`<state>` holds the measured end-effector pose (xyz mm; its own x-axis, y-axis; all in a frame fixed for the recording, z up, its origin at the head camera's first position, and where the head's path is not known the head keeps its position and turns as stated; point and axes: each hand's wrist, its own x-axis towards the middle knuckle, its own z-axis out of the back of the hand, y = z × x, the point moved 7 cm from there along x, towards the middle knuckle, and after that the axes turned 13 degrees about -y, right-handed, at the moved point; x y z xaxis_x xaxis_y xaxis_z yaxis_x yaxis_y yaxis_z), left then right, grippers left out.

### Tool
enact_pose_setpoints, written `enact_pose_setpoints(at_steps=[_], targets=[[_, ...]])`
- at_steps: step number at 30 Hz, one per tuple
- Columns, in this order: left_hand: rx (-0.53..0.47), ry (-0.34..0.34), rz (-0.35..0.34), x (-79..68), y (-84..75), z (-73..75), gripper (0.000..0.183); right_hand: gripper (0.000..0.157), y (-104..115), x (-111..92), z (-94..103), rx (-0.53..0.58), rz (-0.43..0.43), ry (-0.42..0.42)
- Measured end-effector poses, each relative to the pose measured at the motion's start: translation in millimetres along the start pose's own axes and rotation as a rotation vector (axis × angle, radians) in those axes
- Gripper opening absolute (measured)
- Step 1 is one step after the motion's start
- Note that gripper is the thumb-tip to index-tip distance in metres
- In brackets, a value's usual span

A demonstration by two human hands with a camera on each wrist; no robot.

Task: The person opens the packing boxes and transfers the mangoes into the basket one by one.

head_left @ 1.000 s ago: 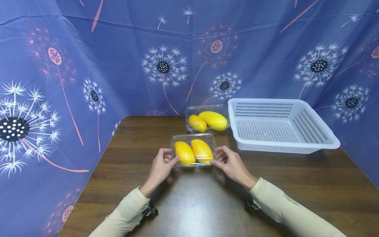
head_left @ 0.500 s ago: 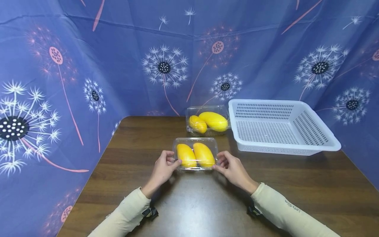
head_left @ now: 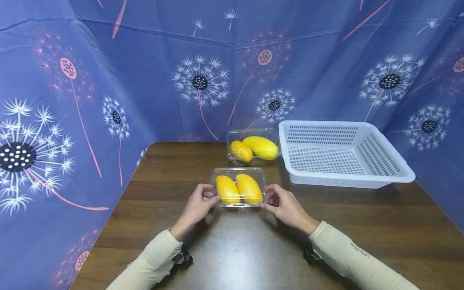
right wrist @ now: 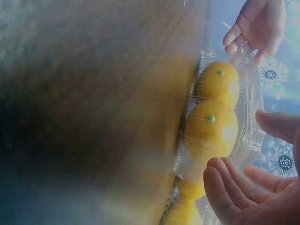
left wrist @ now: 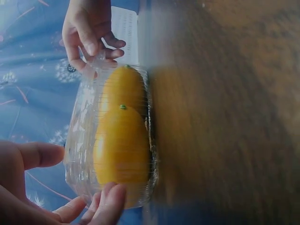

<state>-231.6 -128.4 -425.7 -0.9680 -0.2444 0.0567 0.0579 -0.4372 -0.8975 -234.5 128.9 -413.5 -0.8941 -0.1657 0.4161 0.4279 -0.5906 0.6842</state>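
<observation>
A clear plastic clamshell box (head_left: 238, 170) sits on the table in front of the person, its lid lying closed over two yellow mangoes (head_left: 249, 188). At the box's near left corner, the left hand (head_left: 195, 205) holds it, thumb at the lid edge and fingers along the end wall. The right hand (head_left: 286, 204) holds the near right corner in the same way. In the left wrist view the mangoes (left wrist: 122, 145) show through the ribbed plastic. From the right wrist, the right fingers (right wrist: 229, 187) lie beside the box's end wall.
Behind it stands a second clear box (head_left: 232, 135) with two more mangoes (head_left: 260, 148). A white perforated basket (head_left: 344, 180) is at the back right, next to that second box. Patterned blue cloth (head_left: 145, 72) hangs along the back and sides of the wooden table (head_left: 174, 161).
Both hands and the box between them have shifted slightly nearer the person and a little right since the earliest frame. Over the last half second they have hardly moved.
</observation>
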Motion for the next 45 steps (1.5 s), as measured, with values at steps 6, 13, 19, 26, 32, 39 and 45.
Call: enact_pose_setpoints(at_steps=[6, 13, 19, 26, 32, 39, 45], targets=[[-0.041, 0.036, 0.032, -1.5, 0.1, 0.3, 0.052, 0.046, 2, 1, 1.8, -0.047, 0.003, -0.01], [-0.029, 0.011, -0.014, -2.5, 0.4, 3.0, 0.052, 0.035, 8, -2, 5.3, -0.108, 0.092, -0.078], [-0.048, 0.005, 0.1, -1.4, 11.2, 1.5, 0.066, 0.026, 16, -4, 7.1, -0.229, 0.247, -0.133], [-0.157, 0.097, 0.238, -5.1, 21.8, -3.3, 0.053, 0.018, 25, -9, 5.6, -0.331, 0.398, -0.134], [-0.26, 0.302, 0.366, -10.6, 34.0, -13.8, 0.033, 0.017, 36, -10, 4.7, -0.341, 0.547, -0.149], [-0.401, 0.434, 0.419, -18.0, 35.2, -22.8, 0.036, 0.018, 46, -13, 1.6, -0.344, 0.678, -0.143], [-0.474, 0.458, 0.452, -23.1, 35.0, -27.9, 0.04, 0.016, 47, -14, -1.1, -0.36, 0.711, -0.14]])
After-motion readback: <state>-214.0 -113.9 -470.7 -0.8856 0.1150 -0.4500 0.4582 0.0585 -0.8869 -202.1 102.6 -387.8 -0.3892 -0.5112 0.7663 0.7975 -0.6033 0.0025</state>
